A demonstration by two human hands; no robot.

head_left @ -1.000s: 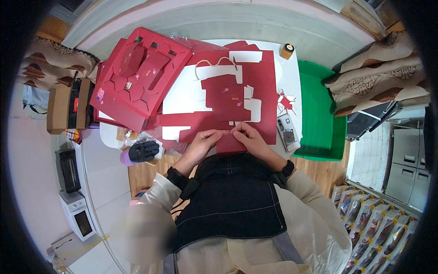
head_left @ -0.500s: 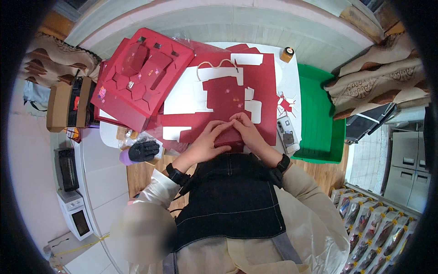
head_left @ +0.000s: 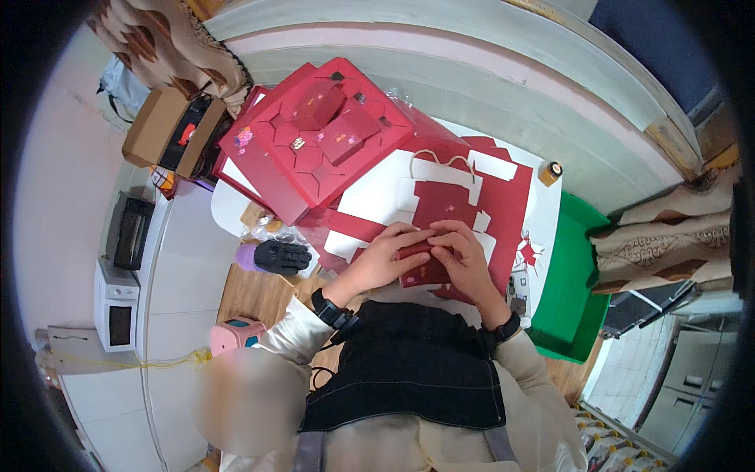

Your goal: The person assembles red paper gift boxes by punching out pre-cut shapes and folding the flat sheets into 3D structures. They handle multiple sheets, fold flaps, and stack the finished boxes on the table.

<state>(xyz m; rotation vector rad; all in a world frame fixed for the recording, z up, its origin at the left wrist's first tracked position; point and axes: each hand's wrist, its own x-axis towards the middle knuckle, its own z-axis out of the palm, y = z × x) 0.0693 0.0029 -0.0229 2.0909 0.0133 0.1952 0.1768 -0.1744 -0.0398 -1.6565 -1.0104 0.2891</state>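
Red box [head_left: 421, 273] (both hands [head_left: 384, 259] [head_left: 467, 263] gripping) near table edge [head_left: 385, 295].

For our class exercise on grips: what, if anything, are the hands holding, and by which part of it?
A small red box, held around its far end by the left hand and the right hand together.

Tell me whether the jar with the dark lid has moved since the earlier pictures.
No, no visible move: judged against the white table, the jar stays at its far right corner; the whole view has turned.
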